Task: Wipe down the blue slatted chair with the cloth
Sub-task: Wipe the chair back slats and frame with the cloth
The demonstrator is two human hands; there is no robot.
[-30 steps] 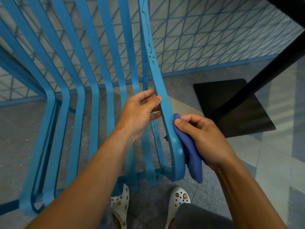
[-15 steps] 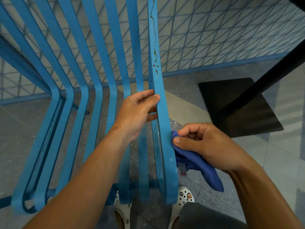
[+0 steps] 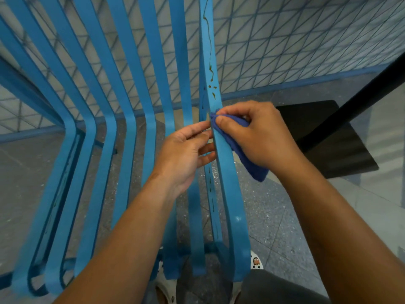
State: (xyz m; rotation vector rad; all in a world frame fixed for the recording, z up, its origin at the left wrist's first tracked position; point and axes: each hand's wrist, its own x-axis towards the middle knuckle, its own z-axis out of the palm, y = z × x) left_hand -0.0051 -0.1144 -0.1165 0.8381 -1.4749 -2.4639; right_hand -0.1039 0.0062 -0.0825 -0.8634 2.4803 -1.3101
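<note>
Blue slatted metal chair (image 3: 151, 102) fills the view, its rightmost slat (image 3: 228, 178) between both hands: right hand (image 3: 260, 137) grips the dark blue cloth (image 3: 252, 167) against the slat's right edge, left hand (image 3: 186, 154), fingers relaxed, touches its left edge.

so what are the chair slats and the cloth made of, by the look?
Chair slats: likely painted metal, though moulded plastic can't be ruled out. Thin flat strips bent in smooth curves, satin blue coat, brownish drip marks sitting on the surface.
Cloth: soft woven or microfibre fabric, matte dark blue. It bunches and folds under the right hand and hangs limp below it.
</note>
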